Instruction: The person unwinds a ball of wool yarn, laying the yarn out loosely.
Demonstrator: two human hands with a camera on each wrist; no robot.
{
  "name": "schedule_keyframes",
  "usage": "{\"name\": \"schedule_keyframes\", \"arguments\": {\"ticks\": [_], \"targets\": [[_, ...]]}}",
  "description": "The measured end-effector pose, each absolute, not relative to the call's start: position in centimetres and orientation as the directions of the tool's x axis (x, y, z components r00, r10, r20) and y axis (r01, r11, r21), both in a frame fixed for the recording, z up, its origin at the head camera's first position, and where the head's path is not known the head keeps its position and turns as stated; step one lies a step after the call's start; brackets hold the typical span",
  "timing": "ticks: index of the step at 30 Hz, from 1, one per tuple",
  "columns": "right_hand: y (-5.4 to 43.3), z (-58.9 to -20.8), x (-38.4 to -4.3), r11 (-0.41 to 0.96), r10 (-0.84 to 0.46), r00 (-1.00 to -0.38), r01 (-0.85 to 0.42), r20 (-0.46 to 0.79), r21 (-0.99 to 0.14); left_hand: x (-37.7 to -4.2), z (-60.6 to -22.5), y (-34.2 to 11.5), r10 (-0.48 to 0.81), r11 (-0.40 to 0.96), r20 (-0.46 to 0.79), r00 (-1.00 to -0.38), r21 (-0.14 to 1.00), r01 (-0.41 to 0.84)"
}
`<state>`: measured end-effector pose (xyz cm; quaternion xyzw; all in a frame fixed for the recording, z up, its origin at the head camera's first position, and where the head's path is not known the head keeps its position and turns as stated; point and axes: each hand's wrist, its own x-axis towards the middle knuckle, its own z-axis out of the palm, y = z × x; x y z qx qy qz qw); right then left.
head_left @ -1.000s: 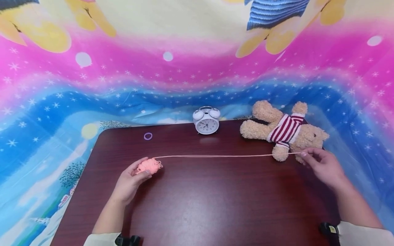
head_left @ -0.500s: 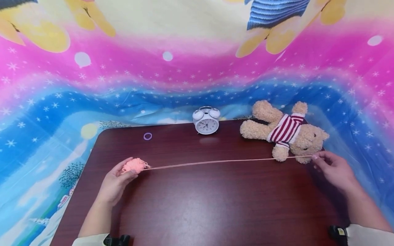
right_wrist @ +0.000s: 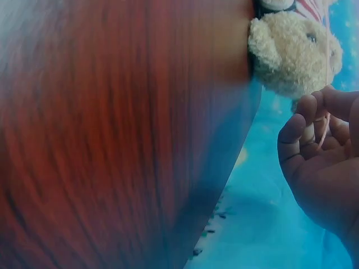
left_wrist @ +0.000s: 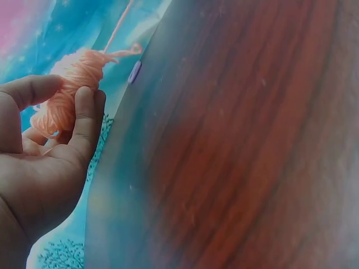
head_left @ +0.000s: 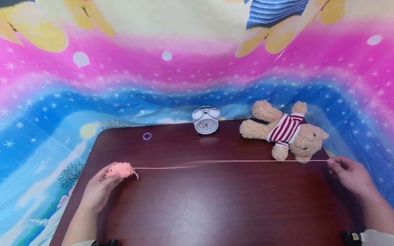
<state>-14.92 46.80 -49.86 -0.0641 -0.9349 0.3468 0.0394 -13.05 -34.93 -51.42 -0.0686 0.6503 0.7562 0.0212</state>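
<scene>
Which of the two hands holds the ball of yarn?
The left hand grips the yarn ball; the right hand pinches only the strand leading from it.

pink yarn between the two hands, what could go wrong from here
The strand is nearly straight, so a hard pull might slip it from the fingertips of the right hand or tug the ball out of the left hand. A loose bit sticks out of the ball and could tangle. The strand crosses in front of the teddy bear in the head view, so it might snag there; contact is unclear.
</scene>
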Motion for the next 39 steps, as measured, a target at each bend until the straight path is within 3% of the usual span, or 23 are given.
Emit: {"name": "schedule_keyframes", "arguments": {"ticks": [15,27,39], "targets": [[48.7,-50.1,-13.8,0.801,0.178,-0.984,0.159,-0.025,-0.577,-12.2,-51.6,-37.0,-0.132,-0.291,-0.099,-0.986,0.955,-0.057],[46.8,-51.2,-14.2,0.809,0.025,-0.998,-0.018,0.065,-0.588,-12.3,-51.8,-35.5,-0.087,-0.352,-0.039,-0.995,0.936,-0.006],[42.8,-51.2,-14.8,0.868,-0.016,-0.995,-0.064,0.1,-0.492,-12.7,-51.5,-32.9,-0.062,-0.292,-0.042,-0.997,0.956,-0.022]]}}
